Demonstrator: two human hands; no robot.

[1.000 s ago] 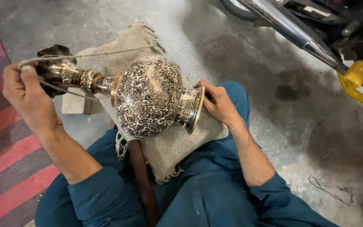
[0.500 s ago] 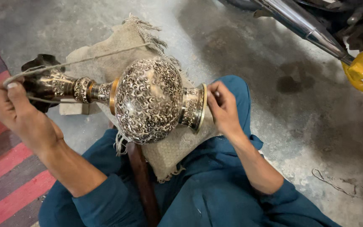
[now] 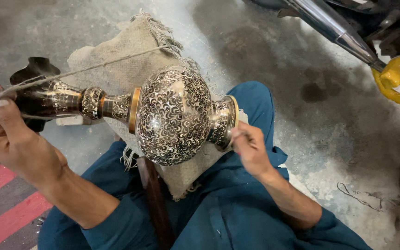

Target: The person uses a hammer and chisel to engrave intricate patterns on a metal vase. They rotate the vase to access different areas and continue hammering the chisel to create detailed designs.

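An engraved metal vase [image 3: 174, 115] with a round patterned belly lies on its side over a burlap cloth [image 3: 121, 69] on my lap. My left hand [image 3: 12, 136] grips its dark flared neck and pinches a length of string [image 3: 93, 67] running across the cloth. My right hand [image 3: 251, 148] is closed at the vase's foot, fingers curled against the rim; whether it holds a small tool I cannot tell.
A dark wooden post [image 3: 156, 208] stands between my knees under the cloth. A chrome pipe [image 3: 329, 25] and a yellow part [image 3: 394, 78] of a vehicle sit at the upper right. A red striped mat [image 3: 1, 208] lies at the left on the concrete floor.
My left hand has drawn further left and lower with the neck and string. My right hand has slid down from the foot's rim and curled tighter.
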